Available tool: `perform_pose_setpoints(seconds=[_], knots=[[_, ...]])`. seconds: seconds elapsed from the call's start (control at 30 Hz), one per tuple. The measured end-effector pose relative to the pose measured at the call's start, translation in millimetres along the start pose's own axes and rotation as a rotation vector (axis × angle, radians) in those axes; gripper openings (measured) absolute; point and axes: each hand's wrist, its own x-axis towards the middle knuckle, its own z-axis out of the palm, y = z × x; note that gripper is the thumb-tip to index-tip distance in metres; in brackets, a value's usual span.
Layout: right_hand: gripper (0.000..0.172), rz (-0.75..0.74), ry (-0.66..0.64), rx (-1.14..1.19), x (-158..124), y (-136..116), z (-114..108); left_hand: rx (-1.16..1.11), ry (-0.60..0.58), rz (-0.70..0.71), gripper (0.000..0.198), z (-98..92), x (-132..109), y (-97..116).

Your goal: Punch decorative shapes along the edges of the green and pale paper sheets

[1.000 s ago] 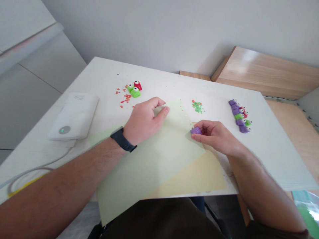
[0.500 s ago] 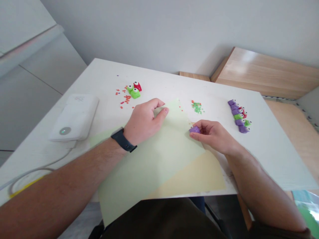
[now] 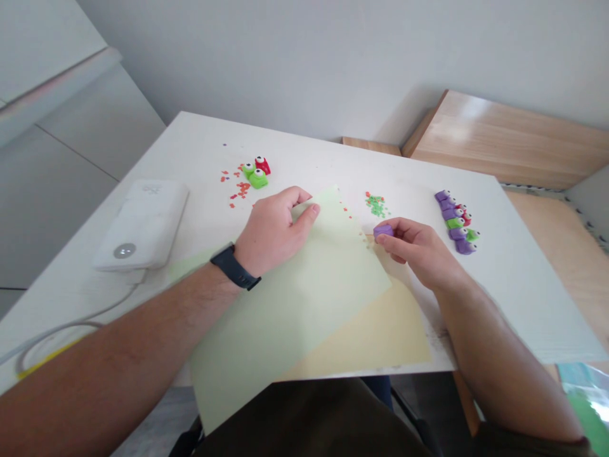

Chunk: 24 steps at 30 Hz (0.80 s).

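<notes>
The left hand (image 3: 276, 231) lies palm down, fingers loosely curled and thumb reaching forward onto a pale green sheet of paper (image 3: 304, 311). From this view I cannot tell whether it grips the paper or only rests on it. A dark wristwatch (image 3: 233, 266) circles that wrist.

The right hand (image 3: 416, 251) comes in from the right with the wrist raised, and its thumb and fingertips pinch a small purple clay piece (image 3: 383, 231). The piece is stubby, its longer axis running roughly sideways and pointing left toward the green sheet's edge. It is held just above that edge.

The green sheet lies skewed over a cream sheet of paper (image 3: 380, 336), with one corner pointing away from the person, and both overhang the near edge of the white tabletop (image 3: 523, 298). Tiny red flecks (image 3: 349, 216) dot the green sheet's right edge.

Beyond the hands lie red flakes (image 3: 240, 187), green flakes (image 3: 375, 204), a cluster of green and red clay figures with eyes (image 3: 255, 174), and a row of purple, green and red ones (image 3: 454, 222). A white power bank (image 3: 143, 222) sits at left, its cable trailing off; the mark on it is too blurred to read.
</notes>
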Motion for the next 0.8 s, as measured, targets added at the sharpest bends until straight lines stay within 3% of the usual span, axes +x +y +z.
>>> perform_pose_setpoints(seconds=[0.4, 0.6, 0.8], knots=[[0.037, 0.004, 0.087, 0.037, 5.3, 5.1, 0.8, 0.002, -0.017, -0.029, 0.033, -1.1, 0.5, 0.7], [0.04, -0.189, 0.408, -0.226, 16.7, 17.0, -5.2, -0.012, -0.035, -0.018, 0.031, -1.9, 0.4, 1.0], [0.048, -0.216, 0.43, -0.397, 20.5, 23.3, -11.7, -0.027, -0.043, -0.026, 0.03, -2.1, -0.1, 2.9]])
